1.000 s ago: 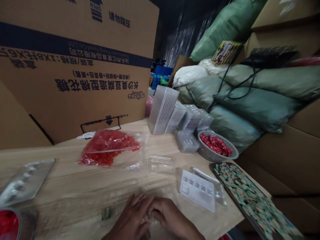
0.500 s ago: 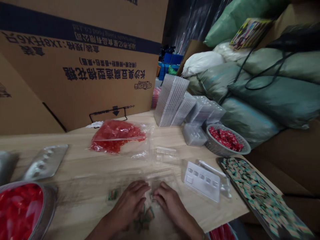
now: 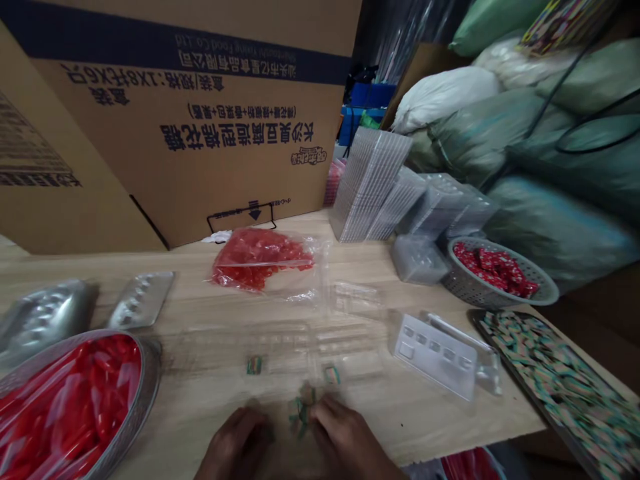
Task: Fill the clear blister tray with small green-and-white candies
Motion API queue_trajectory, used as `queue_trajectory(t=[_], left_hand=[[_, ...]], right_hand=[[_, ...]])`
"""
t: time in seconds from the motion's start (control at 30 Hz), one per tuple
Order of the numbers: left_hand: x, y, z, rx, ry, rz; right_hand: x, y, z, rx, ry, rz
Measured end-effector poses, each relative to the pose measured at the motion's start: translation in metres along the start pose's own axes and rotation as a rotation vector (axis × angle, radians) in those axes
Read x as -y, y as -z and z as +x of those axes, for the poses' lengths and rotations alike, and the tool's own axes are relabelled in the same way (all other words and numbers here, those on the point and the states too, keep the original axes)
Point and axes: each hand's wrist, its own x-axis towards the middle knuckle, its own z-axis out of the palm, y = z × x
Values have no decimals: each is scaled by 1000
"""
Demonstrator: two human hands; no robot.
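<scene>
A loose little heap of small green-edged pieces [image 3: 299, 412] lies between my hands at the front of the table. My right hand [image 3: 347, 437] has its fingers pressed together at the heap's right side; what is between the fingertips is blurred. To the left of the heap, my left hand [image 3: 235, 440] is curled, its fingertips dark and smeared. Just beyond my hands lie clear plastic trays with compartments [image 3: 287, 339]. One green-edged piece [image 3: 254, 365] sits in the left tray and another [image 3: 332, 375] in the right tray.
A bag of red pieces [image 3: 260, 260] lies before a large carton [image 3: 240, 173]. At left stands a bowl of red packets [image 3: 100, 400]. Stacked clear trays [image 3: 370, 187], a basket [image 3: 455, 287], a white tray [image 3: 435, 357] and a dark tray of green-edged pieces [image 3: 550, 373] fill the right.
Both hands have drawn back toward me from the trays to the loose heap. A piece now shows in the right tray. The view has shifted, so the surroundings sit farther right.
</scene>
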Motion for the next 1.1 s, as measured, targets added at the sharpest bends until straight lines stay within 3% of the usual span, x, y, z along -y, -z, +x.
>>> queue_trajectory(t=[0.13, 0.23, 0.3, 0.43, 0.5, 0.6, 0.73, 0.83, 1.1], left_hand=[[-2, 6, -2, -15, -18, 61], [-8, 3, 6, 49, -106, 186], [-16, -4, 17, 102, -114, 218], [-30, -22, 35, 132, 13, 175], [-31, -27, 36, 141, 22, 118], [-29, -27, 28, 150, 49, 8], [-31, -16, 15, 184, 257, -460], [-37, -8, 11, 194, 346, -688], [-43, 3, 11, 221, 353, -680]], right_hand=[[10, 2, -3, -51, -229, 376], [17, -8, -2, -56, -399, 538], [19, -15, -1, -51, -401, 536], [17, -19, -1, -76, -316, 413], [15, -18, -2, -101, -328, 459], [12, -19, -4, -114, -421, 759], [12, -27, -3, -80, -465, 1080], [16, -29, 1, -81, -391, 1062], [35, -13, 3, -41, -211, 725]])
